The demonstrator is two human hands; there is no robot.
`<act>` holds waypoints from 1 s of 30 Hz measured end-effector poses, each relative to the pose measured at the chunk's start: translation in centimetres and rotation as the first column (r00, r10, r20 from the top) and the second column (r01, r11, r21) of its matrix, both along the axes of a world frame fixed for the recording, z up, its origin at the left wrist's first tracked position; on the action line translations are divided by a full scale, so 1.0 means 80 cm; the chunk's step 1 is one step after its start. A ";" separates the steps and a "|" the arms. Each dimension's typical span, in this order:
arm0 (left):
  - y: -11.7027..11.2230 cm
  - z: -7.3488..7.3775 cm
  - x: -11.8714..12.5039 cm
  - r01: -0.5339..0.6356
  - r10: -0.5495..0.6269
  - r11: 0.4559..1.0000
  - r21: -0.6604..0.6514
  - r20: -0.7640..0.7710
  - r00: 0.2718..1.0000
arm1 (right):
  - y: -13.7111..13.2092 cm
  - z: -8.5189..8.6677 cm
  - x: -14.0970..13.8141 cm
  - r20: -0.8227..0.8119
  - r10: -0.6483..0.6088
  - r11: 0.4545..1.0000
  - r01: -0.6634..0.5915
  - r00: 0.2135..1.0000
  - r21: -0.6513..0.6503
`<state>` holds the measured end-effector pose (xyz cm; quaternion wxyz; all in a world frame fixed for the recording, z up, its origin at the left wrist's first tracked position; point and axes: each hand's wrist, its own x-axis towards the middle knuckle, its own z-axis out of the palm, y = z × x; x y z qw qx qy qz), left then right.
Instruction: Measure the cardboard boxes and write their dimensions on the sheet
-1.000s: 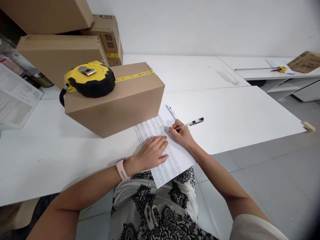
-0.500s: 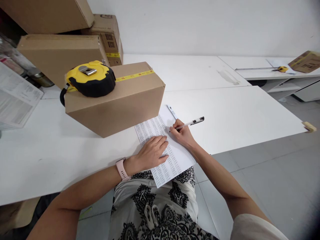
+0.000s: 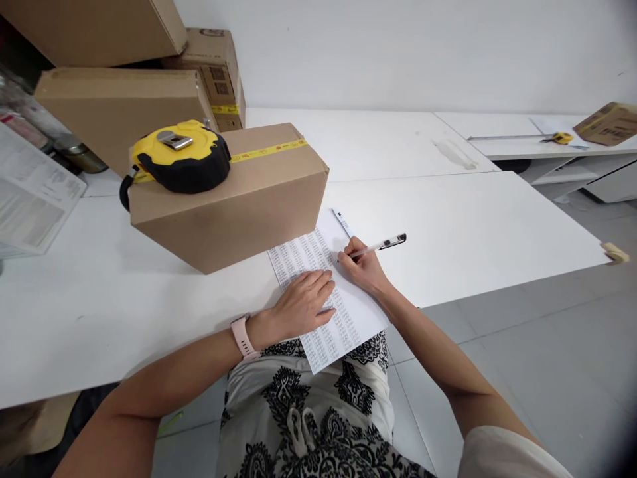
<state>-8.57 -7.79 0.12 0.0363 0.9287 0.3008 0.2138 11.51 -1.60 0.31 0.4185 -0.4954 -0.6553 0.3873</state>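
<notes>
A sheet of paper (image 3: 331,332) covered with rows of small handwriting lies at the table's front edge, its near corner hanging over my lap. My left hand (image 3: 304,302) rests flat on it, fingers stretched out, holding nothing. Between the fingers of my right hand (image 3: 365,265) is a pen (image 3: 382,245), its tip at the paper right of the written columns. A white strip with dark marks (image 3: 342,223) lies along the sheet's far right edge. Behind the paper stands a cardboard box (image 3: 249,212) with a yellow-and-black tape measure (image 3: 182,156) on top.
More cardboard boxes (image 3: 124,99) are stacked at the back left, near a clear holder with printed papers (image 3: 32,192). The white table (image 3: 458,226) stretches right to a corner with a tan guard (image 3: 616,253). Farther off lie another tape measure (image 3: 563,138) and a small box (image 3: 608,124).
</notes>
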 end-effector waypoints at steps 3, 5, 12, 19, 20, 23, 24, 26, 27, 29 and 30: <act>0.000 0.000 0.000 0.000 0.000 1.000 -0.014 0.002 1.000 | 0.000 0.000 -0.001 0.010 -0.001 1.000 0.001 1.000 0.007; 0.000 0.000 0.000 0.002 -0.002 1.000 -0.031 0.006 1.000 | 0.000 0.001 -0.001 0.012 -0.005 1.000 0.005 1.000 0.007; 0.001 0.001 0.000 0.005 -0.005 1.000 -0.007 0.005 1.000 | 0.000 0.000 0.000 0.000 -0.003 1.000 0.003 1.000 0.005; 0.000 0.000 0.000 -0.010 0.010 1.000 0.030 0.001 1.000 | 0.000 -0.002 0.001 -0.005 -0.005 1.000 0.005 1.000 0.001; 0.000 0.000 0.000 -0.010 0.010 1.000 0.024 0.000 1.000 | 0.000 -0.002 0.001 -0.006 -0.005 1.000 0.005 1.000 0.001; 0.000 -0.001 0.000 -0.005 0.005 1.000 0.017 -0.002 1.000 | 0.001 -0.002 0.001 -0.010 -0.013 1.000 0.014 1.000 0.005; 0.000 -0.001 -0.001 -0.002 0.002 1.000 0.015 -0.003 1.000 | 0.001 -0.002 0.001 -0.011 -0.015 1.000 0.015 1.000 0.004; 0.000 -0.002 -0.001 0.001 -0.001 1.000 0.007 -0.004 1.000 | 0.001 -0.002 0.001 -0.011 -0.014 1.000 0.014 1.000 -0.002; 0.000 -0.002 -0.001 0.002 -0.002 1.000 0.001 -0.003 1.000 | 0.001 -0.002 0.001 -0.011 -0.012 1.000 0.012 1.000 -0.004; 0.000 -0.002 -0.001 0.005 -0.005 1.000 -0.012 -0.001 1.000 | 0.001 -0.002 0.001 -0.010 -0.010 1.000 0.010 1.000 -0.004; 0.000 -0.002 -0.001 0.005 -0.005 1.000 -0.016 -0.001 1.000 | 0.001 -0.002 0.001 -0.010 -0.011 1.000 0.011 1.000 -0.001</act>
